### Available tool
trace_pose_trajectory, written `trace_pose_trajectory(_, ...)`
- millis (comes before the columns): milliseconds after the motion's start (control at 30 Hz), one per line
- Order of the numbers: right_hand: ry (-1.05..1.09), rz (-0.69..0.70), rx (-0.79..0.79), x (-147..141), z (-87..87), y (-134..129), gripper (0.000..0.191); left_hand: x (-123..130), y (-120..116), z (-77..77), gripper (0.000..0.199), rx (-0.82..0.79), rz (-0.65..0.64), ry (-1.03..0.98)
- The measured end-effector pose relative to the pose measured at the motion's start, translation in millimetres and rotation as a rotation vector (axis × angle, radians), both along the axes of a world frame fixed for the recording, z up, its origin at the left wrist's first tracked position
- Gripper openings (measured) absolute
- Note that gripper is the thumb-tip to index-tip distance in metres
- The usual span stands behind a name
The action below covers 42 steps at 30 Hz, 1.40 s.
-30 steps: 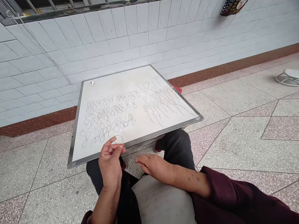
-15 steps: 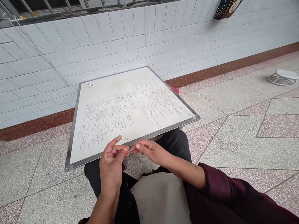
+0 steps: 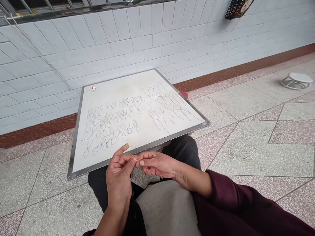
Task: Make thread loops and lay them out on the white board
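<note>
Over the near edge of a white board (image 3: 118, 78), my left hand (image 3: 120, 173) pinches a thin dark wire (image 3: 132, 147) between thumb and forefinger. The wire arcs up beside a finger that has a tan tape wrap (image 3: 126, 146) at its tip. My right hand (image 3: 157, 165) meets the left at the fingertips, its thumb and forefinger closed on the same wire. The wire's ends are too fine to make out. Figure-eight wire loops (image 3: 119, 135) lie in rows on the left of the board. Single-loop wires with long tails (image 3: 157, 119) lie on the right.
A grey metal rim (image 3: 172, 137) edges the board, which sits over my knees. Behind it stands a white tiled wall (image 3: 142, 42). A small white-and-red object (image 3: 94, 88) rests at the board's far left corner. A white stool (image 3: 296, 80) stands on the floor at right.
My right hand has turned and shifted slightly, its lower fingers now curled below the thumb. Both hands stay pinched together at the wire. The view has shifted slightly.
</note>
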State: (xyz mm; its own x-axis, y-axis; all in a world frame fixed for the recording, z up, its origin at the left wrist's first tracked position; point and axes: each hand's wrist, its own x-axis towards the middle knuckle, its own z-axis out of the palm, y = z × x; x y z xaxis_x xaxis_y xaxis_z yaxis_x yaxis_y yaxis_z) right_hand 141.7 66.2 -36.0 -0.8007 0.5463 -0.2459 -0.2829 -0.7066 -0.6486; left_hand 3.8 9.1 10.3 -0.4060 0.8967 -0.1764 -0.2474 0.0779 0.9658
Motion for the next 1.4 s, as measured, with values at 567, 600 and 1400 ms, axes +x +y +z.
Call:
trace_pose_trajectory(567, -0.228, -0.359, 0.625, -12, -22.6, -17, 0.027, 5, 7, -11.3, 0.050, 0.055, 0.062, -0.025)
trace_pose_trajectory(600, -0.201, -0.353, 0.615, -9, -24.1, -16, 0.027, 4, 7, -11.6, 0.049, 0.051, 0.046, -0.013)
trace_pose_trajectory(1400, -0.023, -0.434, 0.258, 2, -1.5, -4, 0.027, 7, 3, -9.3, 0.055, -0.065, -0.202, -0.019)
